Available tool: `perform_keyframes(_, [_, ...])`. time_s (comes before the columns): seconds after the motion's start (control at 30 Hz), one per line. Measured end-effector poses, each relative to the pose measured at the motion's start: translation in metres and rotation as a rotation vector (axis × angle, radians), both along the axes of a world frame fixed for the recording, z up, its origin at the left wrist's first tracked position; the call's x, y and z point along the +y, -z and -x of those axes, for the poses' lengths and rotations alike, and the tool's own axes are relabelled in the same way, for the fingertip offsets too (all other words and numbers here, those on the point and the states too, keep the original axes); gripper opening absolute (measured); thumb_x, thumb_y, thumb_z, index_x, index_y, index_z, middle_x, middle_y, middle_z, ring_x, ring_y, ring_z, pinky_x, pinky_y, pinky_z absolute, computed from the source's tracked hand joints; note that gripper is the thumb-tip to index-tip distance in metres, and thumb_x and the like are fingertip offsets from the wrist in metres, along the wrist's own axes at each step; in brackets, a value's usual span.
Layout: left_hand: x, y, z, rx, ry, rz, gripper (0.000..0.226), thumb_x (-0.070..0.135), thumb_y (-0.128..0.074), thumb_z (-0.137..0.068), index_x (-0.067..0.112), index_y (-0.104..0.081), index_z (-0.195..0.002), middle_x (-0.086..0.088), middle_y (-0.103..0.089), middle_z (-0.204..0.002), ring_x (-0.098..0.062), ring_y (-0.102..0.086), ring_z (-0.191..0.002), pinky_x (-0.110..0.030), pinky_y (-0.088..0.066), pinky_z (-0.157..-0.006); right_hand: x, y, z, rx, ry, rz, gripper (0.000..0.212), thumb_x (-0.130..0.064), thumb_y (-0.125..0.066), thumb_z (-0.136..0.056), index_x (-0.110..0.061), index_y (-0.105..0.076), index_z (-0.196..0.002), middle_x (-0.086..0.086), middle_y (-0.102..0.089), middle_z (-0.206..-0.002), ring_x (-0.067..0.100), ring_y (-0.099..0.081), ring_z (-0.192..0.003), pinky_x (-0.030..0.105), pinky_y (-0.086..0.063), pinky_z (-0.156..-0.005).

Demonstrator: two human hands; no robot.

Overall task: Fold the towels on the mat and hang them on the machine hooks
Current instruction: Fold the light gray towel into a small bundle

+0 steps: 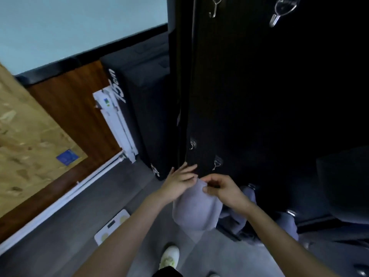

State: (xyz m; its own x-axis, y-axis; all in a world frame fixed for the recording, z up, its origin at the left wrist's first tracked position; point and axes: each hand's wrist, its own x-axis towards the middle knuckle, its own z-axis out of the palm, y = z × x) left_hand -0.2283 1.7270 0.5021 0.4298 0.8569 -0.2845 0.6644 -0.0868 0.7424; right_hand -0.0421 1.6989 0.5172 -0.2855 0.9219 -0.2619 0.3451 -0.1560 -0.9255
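A folded grey towel [196,210] hangs against the black machine panel [259,96], its top edge between my hands. My left hand [179,181] has its fingers stretched out at the towel's upper left corner, touching the panel. My right hand [223,188] pinches the towel's top edge with thumb and fingers. Two small bare metal hooks [192,145] [216,164] sit just above my hands. Other grey towels [249,196] [287,224] hang on hooks to the right.
Larger hooks [214,8] [279,12] are stuck high on the panel. A black box marked 75cm [137,120] leans left of the machine. A white scale [111,226] lies on the grey floor, my shoe [169,256] below. A dark chair [343,182] stands at right.
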Motion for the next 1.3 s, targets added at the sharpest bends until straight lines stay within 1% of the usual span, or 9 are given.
perform_keyframes(0.1, [0.031, 0.016, 0.004, -0.11, 0.082, 0.153, 0.026, 0.027, -0.045, -0.098, 0.013, -0.065, -0.107, 0.01, -0.053, -0.123, 0.004, -0.032, -0.121, -0.034, -0.009, -0.111, 0.014, 0.009, 0.005, -0.011, 0.09, 0.046, 0.02, 0.004, -0.063, -0.083, -0.002, -0.067, -0.102, 0.009, -0.069, -0.099, 0.007, -0.062, -0.091, 0.02, -0.049, -0.082])
perform_keyframes(0.2, [0.051, 0.032, 0.0, -0.258, 0.028, 0.249, 0.02, 0.026, -0.053, -0.093, 0.02, -0.057, -0.074, 0.013, -0.051, -0.079, -0.003, -0.045, -0.08, -0.021, -0.034, -0.078, 0.02, 0.023, 0.006, -0.07, 0.217, 0.047, 0.018, 0.0, -0.066, -0.083, -0.013, -0.065, -0.095, 0.001, -0.069, -0.094, 0.009, -0.064, -0.091, 0.026, -0.05, -0.085])
perform_keyframes(0.33, [0.066, 0.05, -0.017, -0.321, -0.027, 0.289, 0.028, 0.047, -0.055, -0.083, 0.02, -0.055, -0.074, 0.006, -0.052, -0.076, -0.007, -0.049, -0.078, -0.028, -0.039, -0.078, 0.021, 0.043, 0.002, -0.279, 0.355, 0.006, 0.027, -0.012, -0.065, -0.085, -0.037, -0.059, -0.093, -0.01, -0.068, -0.095, 0.005, -0.062, -0.093, 0.03, -0.049, -0.086])
perform_keyframes(0.43, [0.073, 0.054, -0.029, -0.316, 0.023, 0.301, 0.021, 0.023, -0.053, -0.094, 0.008, -0.054, -0.079, 0.006, -0.047, -0.07, 0.005, -0.045, -0.065, -0.014, -0.035, -0.067, 0.024, 0.052, -0.001, -0.381, 0.43, 0.028, 0.02, -0.017, -0.062, -0.087, -0.032, -0.062, -0.102, -0.009, -0.068, -0.099, 0.008, -0.062, -0.094, 0.032, -0.05, -0.087])
perform_keyframes(0.53, [0.086, 0.066, -0.04, -0.261, -0.013, 0.19, 0.019, 0.021, -0.054, -0.094, 0.004, -0.062, -0.088, 0.01, -0.046, -0.073, -0.007, -0.049, -0.08, -0.021, -0.04, -0.078, 0.032, 0.06, 0.0, -0.487, 0.54, 0.035, 0.017, -0.024, -0.061, -0.087, -0.026, -0.064, -0.103, -0.006, -0.068, -0.095, 0.011, -0.061, -0.094, 0.029, -0.048, -0.085])
perform_keyframes(0.73, [0.112, 0.097, -0.065, -0.005, -0.062, 0.096, 0.023, 0.044, -0.053, -0.089, 0.024, -0.061, -0.083, 0.0, -0.064, -0.09, -0.023, -0.058, -0.096, -0.035, -0.047, -0.083, 0.057, 0.081, 0.015, -0.8, 0.745, 0.016, 0.014, -0.032, -0.058, -0.088, -0.022, -0.064, -0.095, 0.002, -0.068, -0.086, 0.023, -0.058, -0.092, 0.033, -0.044, -0.069])
perform_keyframes(0.93, [0.115, 0.109, -0.081, 0.05, -0.17, -0.058, 0.028, 0.048, -0.049, -0.091, 0.024, -0.063, -0.085, 0.0, -0.066, -0.093, -0.022, -0.06, -0.091, -0.033, -0.047, -0.075, 0.073, 0.101, 0.022, -0.859, 0.929, -0.131, 0.014, -0.014, -0.074, -0.072, -0.018, -0.061, -0.069, 0.006, -0.056, -0.051, 0.029, -0.055, -0.06, 0.026, -0.033, -0.044])
perform_keyframes(1.07, [0.109, 0.119, -0.084, -0.057, -0.306, -0.062, 0.029, 0.042, -0.059, -0.087, 0.022, -0.056, -0.067, 0.003, -0.067, -0.074, -0.019, -0.062, -0.076, -0.034, -0.049, -0.069, 0.076, 0.111, 0.021, -0.796, 0.979, -0.042, 0.006, -0.019, -0.065, -0.082, -0.019, -0.067, -0.077, 0.008, -0.064, -0.065, 0.031, -0.059, -0.067, 0.033, -0.045, -0.05])
perform_keyframes(1.3, [0.105, 0.13, -0.093, -0.095, -0.454, 0.068, 0.031, 0.042, -0.06, -0.087, 0.013, -0.069, -0.095, 0.001, -0.07, -0.096, -0.017, -0.063, -0.091, -0.025, -0.046, -0.074, 0.078, 0.128, 0.024, -0.733, 1.025, -0.076, 0.008, -0.021, -0.064, -0.085, -0.018, -0.069, -0.08, 0.009, -0.069, -0.072, 0.033, -0.062, -0.063, 0.034, -0.049, -0.053])
